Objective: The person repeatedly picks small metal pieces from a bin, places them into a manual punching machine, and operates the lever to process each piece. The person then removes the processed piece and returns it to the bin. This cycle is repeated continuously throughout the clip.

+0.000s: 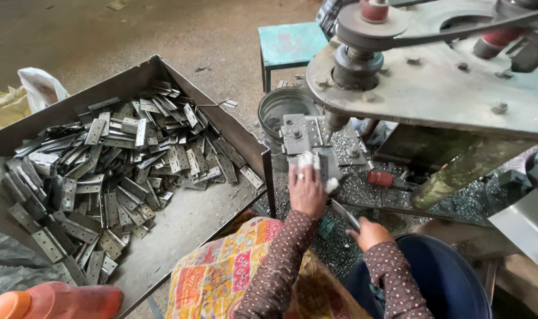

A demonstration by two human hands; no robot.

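Note:
My left hand reaches forward under the drill press, its taped fingertips pressing a flat metal hinge plate on the machine's work plate. My right hand is closed around a thin metal lever just right of the left wrist. Both arms wear brown dotted sleeves. Metal shavings cover the bed around the plate.
A large metal tray at left holds several grey hinge plates. The drill press head with belt and pulleys hangs at upper right. Also in view: a round tin, a teal stool, a blue bucket, an orange bottle.

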